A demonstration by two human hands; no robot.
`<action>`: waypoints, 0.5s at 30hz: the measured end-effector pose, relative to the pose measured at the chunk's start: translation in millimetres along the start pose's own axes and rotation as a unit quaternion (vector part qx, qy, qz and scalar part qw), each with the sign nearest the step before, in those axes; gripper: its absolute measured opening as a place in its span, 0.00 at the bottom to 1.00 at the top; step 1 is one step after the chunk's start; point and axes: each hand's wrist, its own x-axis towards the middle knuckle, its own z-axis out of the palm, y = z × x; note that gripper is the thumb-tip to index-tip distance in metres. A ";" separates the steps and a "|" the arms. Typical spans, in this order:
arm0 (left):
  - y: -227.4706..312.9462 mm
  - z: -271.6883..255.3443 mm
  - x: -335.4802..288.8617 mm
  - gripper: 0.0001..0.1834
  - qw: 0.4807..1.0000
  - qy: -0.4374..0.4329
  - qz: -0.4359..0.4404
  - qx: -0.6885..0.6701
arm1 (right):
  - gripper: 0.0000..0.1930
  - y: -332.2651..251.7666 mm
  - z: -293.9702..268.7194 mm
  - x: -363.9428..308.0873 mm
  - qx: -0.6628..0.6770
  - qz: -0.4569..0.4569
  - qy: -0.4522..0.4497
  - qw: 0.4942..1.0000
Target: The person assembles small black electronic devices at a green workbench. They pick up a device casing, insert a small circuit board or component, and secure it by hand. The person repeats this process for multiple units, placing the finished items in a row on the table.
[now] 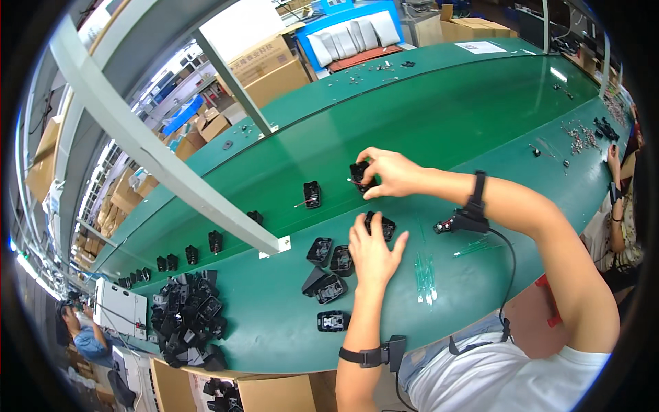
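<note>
My right hand (392, 173) is closed on a small black plastic housing (360, 174) with thin wires, over the green belt. My left hand (374, 255) has its fingers spread, and its fingertips touch another black housing (386, 226) on the near bench strip, partly hidden by them. Left of that hand lie several open black housings, among them one facing up (341, 261) and one nearest the bench edge (333, 321). A black housing with a wire (312, 195) stands on the belt to the left of my right hand.
A heap of black housings (185, 316) covers the bench at the left. Clear green-tinted strips (425, 278) lie right of my left hand. A grey metal post (165, 151) slants across the belt. Co-workers sit at the far left and right; a cardboard box (274, 393) stands below.
</note>
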 end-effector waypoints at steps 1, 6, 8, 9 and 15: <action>2.0 -1.5 -1.0 0.39 0.999 -0.029 -0.014 -0.004 | 0.15 4.4 15.6 16.2 -0.025 0.016 -0.026 0.999; 0.2 -3.2 2.6 0.33 0.999 -0.024 -0.016 -0.027 | 0.16 27.2 59.7 52.2 -0.180 -0.006 -0.075 0.981; -3.3 0.5 3.0 0.30 0.999 -0.003 -0.012 -0.045 | 0.20 30.0 70.1 53.2 -0.205 0.007 -0.109 0.973; -6.0 1.2 2.7 0.28 0.998 0.005 -0.016 -0.058 | 0.22 27.4 66.8 52.1 -0.209 0.000 -0.132 0.969; -8.6 2.0 -3.6 0.26 0.999 0.028 -0.027 -0.034 | 0.21 8.7 -9.9 -25.5 -0.056 -0.061 -0.075 0.994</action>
